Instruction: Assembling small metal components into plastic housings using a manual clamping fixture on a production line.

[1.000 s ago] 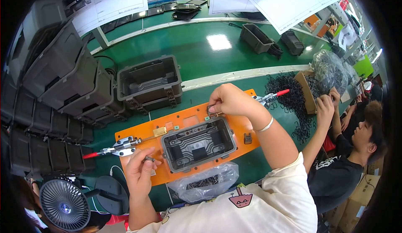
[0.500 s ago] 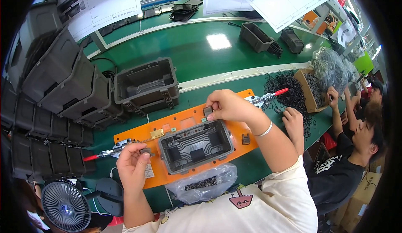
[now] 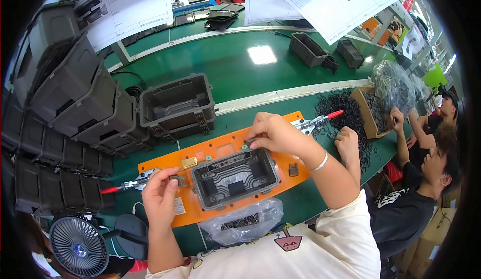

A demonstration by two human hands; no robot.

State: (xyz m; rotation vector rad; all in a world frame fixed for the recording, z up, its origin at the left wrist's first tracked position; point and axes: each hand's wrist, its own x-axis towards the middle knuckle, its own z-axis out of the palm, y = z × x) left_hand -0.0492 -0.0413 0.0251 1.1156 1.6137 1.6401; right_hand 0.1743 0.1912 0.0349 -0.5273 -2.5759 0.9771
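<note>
A dark grey plastic box [image 3: 234,202] lies open side up on an orange fixture plate [image 3: 175,158], its ribbed inside in view. My left hand [image 3: 159,199] pinches a small dark grey plastic latch [image 3: 179,180] beside the box's left end. At the box's far right corner, my right hand [image 3: 275,133] grips another small dark latch [image 3: 249,141], partly covered by my fingers. A similar latch [image 3: 293,169] rests on the plate to the right of the box. A brass-coloured block [image 3: 189,162] sits behind the box's left corner.
Red-handled toggle clamps [image 3: 320,118] stand at both plate ends. A clear bag [image 3: 245,219] of small dark parts lies in front. Stacked grey boxes [image 3: 70,88] rise at left, near a fan [image 3: 79,249]. A co-worker's hand [image 3: 346,146] is near black parts [image 3: 345,106] at right.
My right hand has come slightly nearer the box's far corner, and the latch in it now sits lower and tilted. My left hand has shifted only a little, still holding its latch.
</note>
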